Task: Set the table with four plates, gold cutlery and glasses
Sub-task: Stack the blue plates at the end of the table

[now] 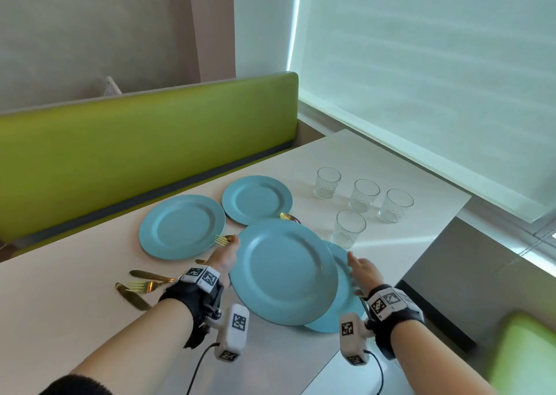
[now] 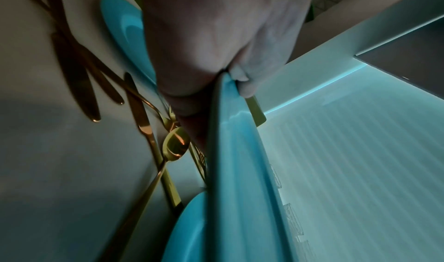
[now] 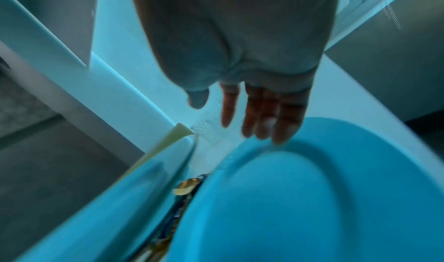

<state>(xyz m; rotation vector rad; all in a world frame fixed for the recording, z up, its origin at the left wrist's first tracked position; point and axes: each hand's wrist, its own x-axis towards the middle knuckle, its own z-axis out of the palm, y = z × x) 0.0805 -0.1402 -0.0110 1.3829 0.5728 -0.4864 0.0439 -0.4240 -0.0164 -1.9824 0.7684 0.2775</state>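
Observation:
My left hand (image 1: 226, 255) pinches the left rim of a blue plate (image 1: 284, 271) and holds it tilted above the table; the left wrist view shows thumb and fingers (image 2: 240, 76) clamped on its edge (image 2: 240, 152). A second blue plate (image 1: 346, 307) lies partly under it. My right hand (image 1: 359, 270) is open, its straight fingers (image 3: 261, 118) at that lower plate's far rim (image 3: 312, 190). Two more blue plates (image 1: 180, 226) (image 1: 257, 200) lie along the far side. Gold knives and forks (image 1: 141, 286) lie at the left, and a gold spoon (image 2: 174, 144) lies below the lifted plate.
Several clear glasses (image 1: 349, 229) stand in a group at the right of the white table (image 1: 75, 319). A green bench back (image 1: 144, 142) runs along the far edge. A window blind (image 1: 436, 79) closes off the right. A green seat (image 1: 523, 352) shows at the lower right.

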